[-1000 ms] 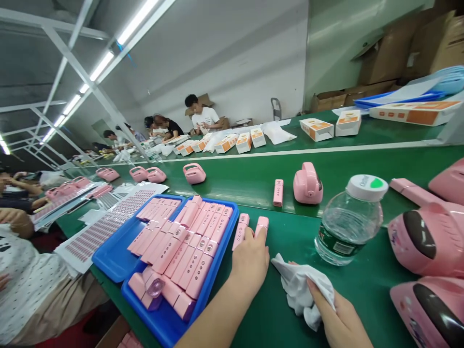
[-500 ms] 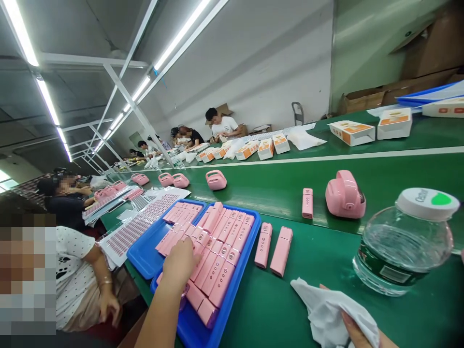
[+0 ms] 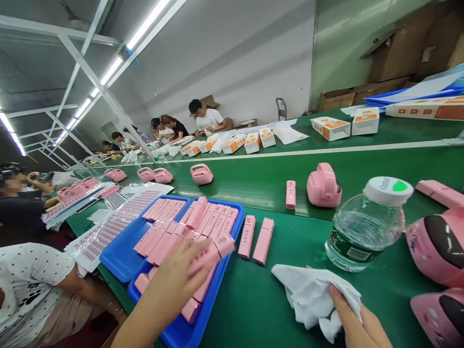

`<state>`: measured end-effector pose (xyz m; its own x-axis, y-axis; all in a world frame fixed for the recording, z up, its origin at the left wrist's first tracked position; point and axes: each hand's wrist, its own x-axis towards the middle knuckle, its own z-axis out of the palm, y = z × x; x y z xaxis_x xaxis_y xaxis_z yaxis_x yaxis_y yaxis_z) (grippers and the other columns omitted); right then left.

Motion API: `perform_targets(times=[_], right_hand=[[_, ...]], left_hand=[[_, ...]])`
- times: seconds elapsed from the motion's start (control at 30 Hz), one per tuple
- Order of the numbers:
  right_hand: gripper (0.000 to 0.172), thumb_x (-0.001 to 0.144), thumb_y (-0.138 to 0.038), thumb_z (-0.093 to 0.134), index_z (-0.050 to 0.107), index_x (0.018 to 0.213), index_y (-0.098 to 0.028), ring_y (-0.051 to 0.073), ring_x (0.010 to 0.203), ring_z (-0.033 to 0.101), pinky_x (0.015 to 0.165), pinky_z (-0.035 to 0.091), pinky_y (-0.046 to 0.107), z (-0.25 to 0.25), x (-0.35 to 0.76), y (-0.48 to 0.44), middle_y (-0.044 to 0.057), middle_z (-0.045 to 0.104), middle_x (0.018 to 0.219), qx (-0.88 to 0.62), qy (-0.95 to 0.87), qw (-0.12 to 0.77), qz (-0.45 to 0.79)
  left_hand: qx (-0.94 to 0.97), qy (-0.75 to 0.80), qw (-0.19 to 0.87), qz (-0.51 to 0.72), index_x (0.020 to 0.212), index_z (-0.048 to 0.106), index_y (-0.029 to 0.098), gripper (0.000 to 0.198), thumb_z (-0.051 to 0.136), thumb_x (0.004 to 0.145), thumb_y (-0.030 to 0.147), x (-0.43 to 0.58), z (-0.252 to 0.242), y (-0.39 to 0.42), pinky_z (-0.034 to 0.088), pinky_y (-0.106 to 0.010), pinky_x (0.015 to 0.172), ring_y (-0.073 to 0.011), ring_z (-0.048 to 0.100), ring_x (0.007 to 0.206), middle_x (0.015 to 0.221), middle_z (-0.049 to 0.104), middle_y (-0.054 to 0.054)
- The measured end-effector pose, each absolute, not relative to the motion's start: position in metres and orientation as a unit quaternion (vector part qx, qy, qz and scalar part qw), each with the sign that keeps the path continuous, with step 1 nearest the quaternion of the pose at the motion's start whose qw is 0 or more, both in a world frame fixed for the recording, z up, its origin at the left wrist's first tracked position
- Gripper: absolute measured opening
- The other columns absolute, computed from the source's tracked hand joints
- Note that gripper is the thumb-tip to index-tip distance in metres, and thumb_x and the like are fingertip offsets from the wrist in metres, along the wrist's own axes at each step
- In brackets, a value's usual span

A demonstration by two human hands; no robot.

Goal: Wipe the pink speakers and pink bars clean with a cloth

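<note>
My left hand (image 3: pixel 181 275) is closed around a pink rectangular stick with round marks and a cap-like end (image 3: pixel 226 245), held tilted above the near blue tray (image 3: pixel 237 217). Rows of similar pink sticks (image 3: pixel 159 241) fill much of that tray and part of the blue tray (image 3: pixel 121 256) beside it. At the lower right, my right hand (image 3: pixel 357 316) grips a crumpled white cloth (image 3: pixel 308 295) between thumb and fingers. Two pink sticks (image 3: pixel 247 237) lie on the green table between the tray and the cloth.
A large water bottle (image 3: pixel 362 232) stands beyond my right hand. Pink handled devices (image 3: pixel 324 186) sit along the green belt (image 3: pixel 250 179), others at the right edge. White-orange boxes (image 3: pixel 329 128) line the far side. Printed sheets (image 3: pixel 108 227) and a co-worker (image 3: pixel 32 275) are at left.
My left hand has lifted a pink stick out of the tray and moved slightly right. The view has turned right, bringing more pink devices in at the right edge. My right hand keeps the cloth.
</note>
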<state>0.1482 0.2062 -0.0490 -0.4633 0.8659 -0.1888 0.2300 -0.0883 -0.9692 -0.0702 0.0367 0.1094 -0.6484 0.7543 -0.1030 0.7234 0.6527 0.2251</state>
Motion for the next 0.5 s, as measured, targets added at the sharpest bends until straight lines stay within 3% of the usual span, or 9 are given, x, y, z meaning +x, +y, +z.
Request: perform_targets(times=[0.13,0.23,0.37,0.5], right_hand=[[0.051,0.071,-0.064,0.051,0.067,0.08,-0.016,0.025,0.077,0.067,0.063,0.055,0.022,-0.031,0.145,0.202,0.007,0.072,0.079,-0.464,-0.587,0.285,0.599],[0.047,0.072,-0.063,0.051,0.064,0.07,-0.018,0.023,0.067,0.064,0.059,0.054,0.022,-0.029,0.144,0.2,0.004,0.069,0.067,-0.445,-0.587,0.289,0.611],[0.046,0.073,-0.063,0.051,0.057,0.063,-0.018,0.021,0.064,0.061,0.058,0.051,0.023,-0.028,0.142,0.196,0.003,0.063,0.06,-0.435,-0.584,0.287,0.623],[0.05,0.072,-0.065,0.049,0.062,0.07,-0.017,0.021,0.063,0.061,0.055,0.051,0.023,-0.026,0.141,0.194,0.004,0.064,0.062,-0.427,-0.593,0.266,0.628]], left_hand=[[0.504,0.839,0.204,-0.006,0.109,0.058,0.029,0.037,0.048,0.075,0.016,-0.032,0.107,0.051,0.045,-0.03,0.077,-0.0201,0.059,0.09,0.106,0.057,-0.003],[0.533,0.819,0.199,-0.077,0.092,0.061,0.024,0.028,0.047,0.072,0.011,-0.017,0.094,0.061,0.044,-0.03,0.066,-0.0214,0.06,0.081,0.096,0.058,-0.004],[0.611,0.787,0.05,-0.064,0.076,0.06,0.022,0.018,0.049,0.07,0.008,-0.008,0.065,0.066,0.031,-0.026,0.049,-0.0169,0.054,0.062,0.08,0.058,-0.004],[0.648,0.75,-0.123,-0.056,0.062,0.055,0.019,0.018,0.049,0.07,0.005,0.005,0.04,0.064,0.02,-0.027,0.044,-0.0159,0.045,0.055,0.066,0.054,-0.005]])
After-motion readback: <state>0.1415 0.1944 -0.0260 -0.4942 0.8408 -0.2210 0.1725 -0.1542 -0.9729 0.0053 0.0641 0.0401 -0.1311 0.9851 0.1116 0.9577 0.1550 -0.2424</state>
